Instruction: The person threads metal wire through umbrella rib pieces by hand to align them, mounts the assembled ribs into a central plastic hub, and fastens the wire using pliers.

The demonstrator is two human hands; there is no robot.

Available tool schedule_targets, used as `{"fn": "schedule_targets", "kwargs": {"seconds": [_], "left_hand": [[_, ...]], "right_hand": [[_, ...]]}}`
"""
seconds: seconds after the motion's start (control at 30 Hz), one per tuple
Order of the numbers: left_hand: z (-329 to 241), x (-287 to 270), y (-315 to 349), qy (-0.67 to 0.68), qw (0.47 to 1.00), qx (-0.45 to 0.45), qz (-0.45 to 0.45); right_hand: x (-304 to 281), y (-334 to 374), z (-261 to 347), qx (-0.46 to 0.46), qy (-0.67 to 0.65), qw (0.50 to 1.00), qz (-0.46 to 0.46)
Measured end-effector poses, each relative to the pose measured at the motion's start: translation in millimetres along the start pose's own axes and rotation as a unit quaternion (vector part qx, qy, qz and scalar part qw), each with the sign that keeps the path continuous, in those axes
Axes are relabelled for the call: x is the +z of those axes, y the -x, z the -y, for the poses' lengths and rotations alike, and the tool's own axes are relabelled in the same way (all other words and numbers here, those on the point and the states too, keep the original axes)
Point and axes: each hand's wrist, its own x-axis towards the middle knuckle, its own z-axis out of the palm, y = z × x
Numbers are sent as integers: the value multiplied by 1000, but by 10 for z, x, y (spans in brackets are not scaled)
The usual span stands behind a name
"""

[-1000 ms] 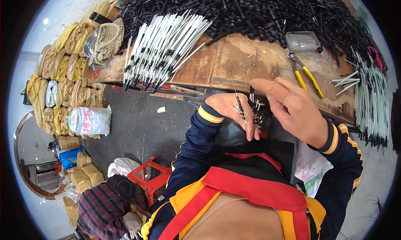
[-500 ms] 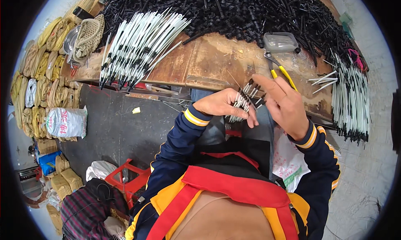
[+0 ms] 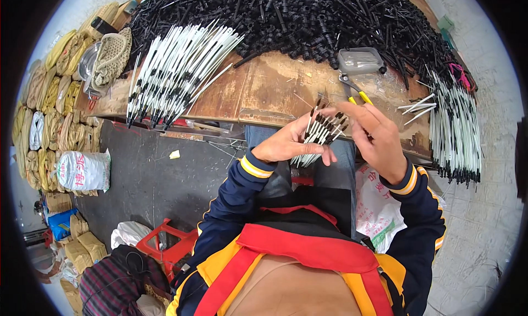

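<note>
My left hand (image 3: 289, 141) is closed around a bundle of thin white plastic sticks with black tips (image 3: 320, 135), thumb across the front. The black ends fan out at the top, and white ends poke out below the hand. At the right side of the bundle, my right hand (image 3: 379, 140) has its fingers bent, the index finger reaching over the black tips. What its fingertips hold, if anything, is hidden. A thin needle-like strand (image 3: 302, 100) sticks out at the upper left of the bundle.
Black plastic parts (image 3: 286, 19) are heaped along the back of the wooden table (image 3: 264, 90). White sticks with black fittings lie in a left pile (image 3: 179, 68) and a right pile (image 3: 456, 132). Yellow-handled pliers (image 3: 360, 90) lie before a clear box (image 3: 360, 60). A red stool (image 3: 168, 242) stands lower left.
The bundle's black tips have spread and show more clearly above my left hand. My right hand stays beside them, its fingers shifted slightly. The whole view has tilted a little.
</note>
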Motion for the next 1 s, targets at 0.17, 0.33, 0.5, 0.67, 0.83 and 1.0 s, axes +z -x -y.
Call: {"fn": "schedule_targets", "kwargs": {"seconds": [0.17, 0.33, 0.5, 0.67, 0.83, 1.0], "left_hand": [[123, -38, 17, -14, 1000, 11, -19], [83, 20, -1, -63, 998, 15, -19], [63, 58, -2, -71, 997, 4, -38], [112, 32, 1, -112, 993, -1, -28], [94, 73, -15, -139, 989, -16, -55], [153, 46, 18, -123, 991, 9, -52]], "right_hand": [[-32, -30, -2, 8, -40, 999, 3], [-42, 7, -17, 35, -70, 997, -9], [-139, 14, 7, 260, -253, 932, 20], [-131, 69, -99, 149, -131, 978, 66], [-148, 50, -133, -170, 184, 968, 25], [-172, -31, -91, 78, -93, 991, 63]]}}
